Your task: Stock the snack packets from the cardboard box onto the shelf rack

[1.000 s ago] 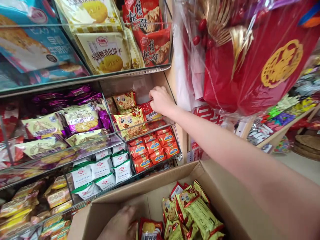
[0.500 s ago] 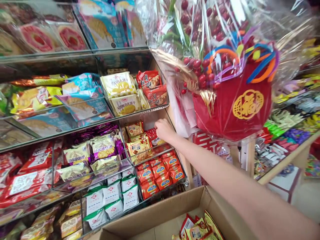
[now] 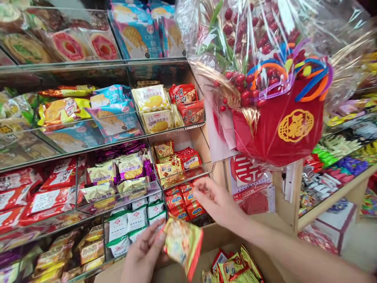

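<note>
My left hand (image 3: 141, 255) pinches a yellow-green snack packet with a red edge (image 3: 183, 244) just above the near wall of a cardboard box (image 3: 212, 232). My right hand (image 3: 216, 200) hovers open, fingers spread, holding nothing, to the right of that packet and in front of the small red packets (image 3: 182, 200) on the low shelf. Above it, a glass compartment holds red packets (image 3: 190, 159) beside yellow ones (image 3: 169, 171). More yellow-green packets (image 3: 232, 267) lie in the box.
Glass shelves (image 3: 88, 149) full of biscuit and snack bags fill the left. A large cellophane-wrapped red gift basket (image 3: 277, 98) hangs at upper right, close over my right arm. A wooden display with sweets (image 3: 338, 169) stands at the right.
My right hand has pulled back from the red packets in the shelf compartment and come down, now open. My left hand has risen into view holding a yellow-green packet.
</note>
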`<move>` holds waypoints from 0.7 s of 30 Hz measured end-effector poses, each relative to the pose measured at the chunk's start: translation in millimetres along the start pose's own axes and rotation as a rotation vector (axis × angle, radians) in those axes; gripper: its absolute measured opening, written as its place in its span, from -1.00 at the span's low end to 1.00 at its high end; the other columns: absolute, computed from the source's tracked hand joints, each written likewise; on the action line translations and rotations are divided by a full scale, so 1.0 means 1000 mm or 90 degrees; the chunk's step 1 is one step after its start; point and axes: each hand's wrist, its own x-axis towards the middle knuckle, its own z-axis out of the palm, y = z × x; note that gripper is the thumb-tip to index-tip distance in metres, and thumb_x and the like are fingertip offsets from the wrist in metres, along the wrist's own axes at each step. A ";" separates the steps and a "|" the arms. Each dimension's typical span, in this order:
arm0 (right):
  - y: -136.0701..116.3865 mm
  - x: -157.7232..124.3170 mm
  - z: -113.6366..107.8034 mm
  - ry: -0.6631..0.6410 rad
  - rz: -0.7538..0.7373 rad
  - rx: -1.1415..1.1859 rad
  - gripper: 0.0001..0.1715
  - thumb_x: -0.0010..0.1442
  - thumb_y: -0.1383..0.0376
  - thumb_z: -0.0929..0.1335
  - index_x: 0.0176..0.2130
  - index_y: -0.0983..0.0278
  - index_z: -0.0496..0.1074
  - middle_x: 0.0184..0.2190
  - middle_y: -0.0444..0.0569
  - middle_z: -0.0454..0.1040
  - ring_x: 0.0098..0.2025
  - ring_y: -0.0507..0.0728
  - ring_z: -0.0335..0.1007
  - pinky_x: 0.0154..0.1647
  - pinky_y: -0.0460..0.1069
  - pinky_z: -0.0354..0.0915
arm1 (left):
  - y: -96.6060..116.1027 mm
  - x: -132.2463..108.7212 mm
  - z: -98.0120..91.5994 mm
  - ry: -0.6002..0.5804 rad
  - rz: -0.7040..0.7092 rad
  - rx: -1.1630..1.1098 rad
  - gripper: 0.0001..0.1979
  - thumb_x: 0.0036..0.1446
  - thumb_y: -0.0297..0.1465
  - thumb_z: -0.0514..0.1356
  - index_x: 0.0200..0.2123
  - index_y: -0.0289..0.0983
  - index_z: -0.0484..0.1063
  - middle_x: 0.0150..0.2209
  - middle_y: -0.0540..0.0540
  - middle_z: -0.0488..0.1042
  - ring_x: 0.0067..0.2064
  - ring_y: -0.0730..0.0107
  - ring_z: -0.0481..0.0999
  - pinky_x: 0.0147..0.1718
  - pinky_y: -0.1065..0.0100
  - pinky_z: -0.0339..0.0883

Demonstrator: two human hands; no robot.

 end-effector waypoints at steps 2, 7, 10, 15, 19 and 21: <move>0.008 -0.024 0.014 -0.012 0.125 0.098 -0.71 0.14 0.12 0.26 -0.21 0.26 0.28 -0.34 -0.06 0.38 -0.30 0.06 0.31 -0.32 -0.07 0.24 | 0.012 0.002 0.013 0.075 0.024 -0.097 -0.32 -0.35 -0.14 0.38 -0.09 -0.23 0.33 -0.38 0.02 0.53 -0.46 0.44 0.44 -0.54 0.44 0.38; 0.021 -0.035 0.039 0.040 0.169 0.131 -0.55 0.20 -0.02 0.12 -0.45 0.26 0.25 -0.56 -0.15 0.28 -0.49 0.02 0.21 -0.48 -0.10 0.12 | 0.024 -0.002 0.044 0.095 0.047 -0.206 -0.38 -0.28 -0.22 0.36 -0.07 -0.11 0.28 -0.38 0.07 0.50 -0.45 0.47 0.46 -0.56 0.52 0.32; 0.017 -0.031 0.040 0.036 0.126 0.041 -0.53 0.22 0.00 0.10 -0.53 0.25 0.17 -0.61 -0.17 0.21 -0.53 0.01 0.13 -0.50 -0.09 0.04 | 0.021 0.000 0.047 0.116 0.023 -0.204 -0.59 -0.18 -0.18 0.30 -0.23 -0.20 0.39 -0.35 0.01 0.50 -0.41 0.44 0.46 -0.56 0.54 0.29; 0.011 -0.035 0.039 0.046 0.069 -0.036 -0.59 0.23 0.09 0.11 -0.56 0.23 0.10 -0.65 -0.20 0.13 -0.56 0.00 0.05 -0.50 -0.08 -0.03 | 0.006 0.004 0.038 0.082 0.123 -0.165 -0.70 -0.09 -0.13 0.25 -0.41 -0.23 0.37 -0.46 0.06 0.43 -0.49 0.54 0.34 -0.57 0.56 0.23; 0.008 -0.053 0.040 0.023 0.099 -0.023 -0.58 0.23 0.10 0.11 -0.58 0.23 0.05 -0.65 -0.21 0.06 -0.57 0.00 -0.02 -0.52 -0.08 -0.05 | -0.005 -0.012 0.038 0.097 0.066 -0.212 -0.64 -0.11 -0.04 0.22 -0.40 -0.20 0.35 -0.46 0.06 0.45 -0.45 0.48 0.40 -0.56 0.53 0.25; 0.006 -0.063 0.039 0.013 0.112 -0.005 -0.59 0.24 0.10 0.11 -0.57 0.23 0.06 -0.65 -0.21 0.07 -0.58 0.00 -0.01 -0.52 -0.08 -0.04 | -0.004 -0.023 0.040 0.109 0.015 -0.241 -0.60 -0.17 -0.02 0.25 -0.37 -0.19 0.37 -0.47 0.04 0.48 -0.42 0.38 0.45 -0.56 0.48 0.30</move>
